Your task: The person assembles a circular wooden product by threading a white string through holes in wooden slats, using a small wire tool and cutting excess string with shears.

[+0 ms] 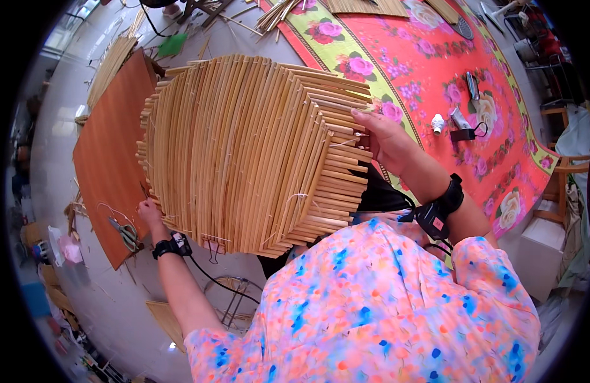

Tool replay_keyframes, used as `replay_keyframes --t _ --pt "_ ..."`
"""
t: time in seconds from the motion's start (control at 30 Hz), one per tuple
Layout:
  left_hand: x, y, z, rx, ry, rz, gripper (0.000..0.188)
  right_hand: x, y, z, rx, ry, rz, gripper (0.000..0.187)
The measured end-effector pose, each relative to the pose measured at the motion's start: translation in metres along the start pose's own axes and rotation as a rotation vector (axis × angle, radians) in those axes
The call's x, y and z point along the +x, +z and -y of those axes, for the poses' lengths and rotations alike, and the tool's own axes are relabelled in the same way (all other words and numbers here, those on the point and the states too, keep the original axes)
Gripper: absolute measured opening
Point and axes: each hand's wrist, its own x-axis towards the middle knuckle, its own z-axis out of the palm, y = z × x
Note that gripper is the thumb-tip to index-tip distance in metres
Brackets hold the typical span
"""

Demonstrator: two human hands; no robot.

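Far left first: brown tabletop [113, 147], scissors [125, 235] near its lower end. Then the left hand [151, 210], fingers curled beside the left edge of the reed panel [225, 159]; cannot tell whether around anything. Seemingly an edge-working step, and called for next: a steady panel, a light touch near loose thread [299, 195]. Centre now, just beyond the floral shirt [371, 287]: straw-yellow, glossy stalks packed close, uneven ends along the left, white wisps on top, wire-handled clip [213, 247] at the bottom edge. Rightward, sideways stalks past an angled ridge. And there, the right hand [390, 143], gripping the panel's stalk ends, thumb on top, other fingers mostly hidden. Far right, red flowered cloth [448, 172].
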Motion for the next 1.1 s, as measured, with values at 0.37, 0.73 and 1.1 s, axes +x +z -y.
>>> replay_keyframes --t 0.37,0.73,1.1 --pt "0.002 0.01 -0.022 0.106 0.082 -0.027 0.031 0.005 -0.008 -0.006 -0.025 0.017 -0.017 0.03" --pt "-0.109 -0.132 -0.178 -0.999 -0.735 0.277 0.055 -0.001 0.008 0.003 0.02 -0.009 0.011 0.031" --pt "-0.128 -0.124 -0.236 -1.277 -0.82 0.335 0.05 -0.014 0.006 -0.001 -0.049 -0.087 0.013 0.026"
